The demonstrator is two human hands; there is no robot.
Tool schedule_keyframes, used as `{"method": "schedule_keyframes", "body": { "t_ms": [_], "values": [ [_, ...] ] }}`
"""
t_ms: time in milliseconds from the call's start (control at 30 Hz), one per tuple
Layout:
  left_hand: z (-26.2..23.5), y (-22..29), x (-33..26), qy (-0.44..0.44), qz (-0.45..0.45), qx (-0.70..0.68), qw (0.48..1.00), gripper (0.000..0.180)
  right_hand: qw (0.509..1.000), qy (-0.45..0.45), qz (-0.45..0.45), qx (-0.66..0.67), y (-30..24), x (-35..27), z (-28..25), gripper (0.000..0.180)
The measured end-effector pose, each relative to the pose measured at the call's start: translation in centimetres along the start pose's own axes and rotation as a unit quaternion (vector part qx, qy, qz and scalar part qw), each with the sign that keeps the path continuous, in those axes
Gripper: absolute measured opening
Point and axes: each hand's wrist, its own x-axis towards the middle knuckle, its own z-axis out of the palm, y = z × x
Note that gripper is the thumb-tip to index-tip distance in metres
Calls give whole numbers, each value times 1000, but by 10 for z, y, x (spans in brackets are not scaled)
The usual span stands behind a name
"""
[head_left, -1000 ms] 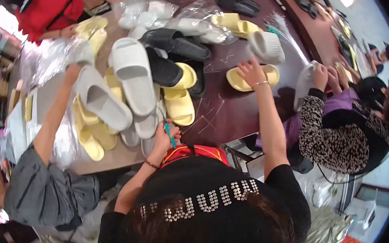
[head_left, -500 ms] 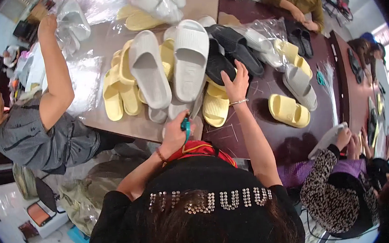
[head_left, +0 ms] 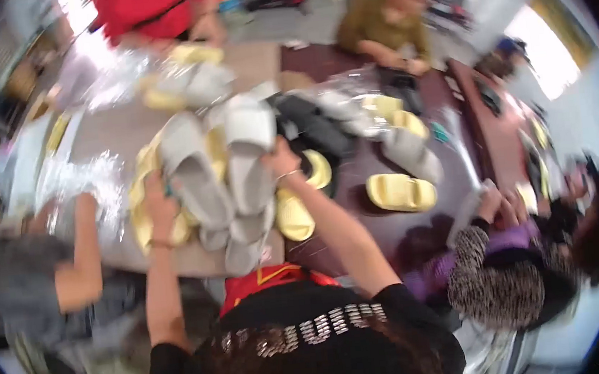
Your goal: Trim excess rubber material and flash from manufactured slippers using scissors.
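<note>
Pale grey slippers stand propped in front of me, among them a left one (head_left: 197,171) and a right one (head_left: 247,145), with more grey slippers (head_left: 247,239) below. My left hand (head_left: 161,200), blurred, is beside the left grey slipper, over yellow slippers (head_left: 140,217). A bit of teal shows at its fingers, matching the teal-handled scissors seen there earlier. My right hand (head_left: 284,161) grips the edge of the right grey slipper, its fingertips partly hidden. Near its wrist lie yellow slippers (head_left: 295,220) and black slippers (head_left: 315,124).
A yellow slipper (head_left: 401,192) and a darker grey slipper (head_left: 412,154) lie to the right on the dark red table (head_left: 346,222). Clear plastic bags (head_left: 89,171) cover the left side. Co-workers sit or stand around, one in red (head_left: 153,13) at the back.
The view has shifted and blurred. My left hand has gone from the near table edge to the left of the slippers. My right hand has moved from the black slippers onto the right grey slipper.
</note>
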Motion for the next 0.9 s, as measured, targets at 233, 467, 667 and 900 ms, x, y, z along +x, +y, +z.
{"method": "schedule_keyframes", "body": {
  "t_ms": [233,467,667,900],
  "values": [
    [-3,-76,35,-153,-216,-133,955,63,982,53,-85,159,-34,-46,9,62],
    [-15,-41,37,-184,-179,-157,954,55,949,44,-124,286,-67,-83,10,57],
    [-9,-5,24,-96,-328,-296,892,52,822,-38,82,562,-27,-85,25,48],
    [12,83,1,-102,-143,-338,924,50,733,-69,54,675,12,-134,-73,39]
  ]
}}
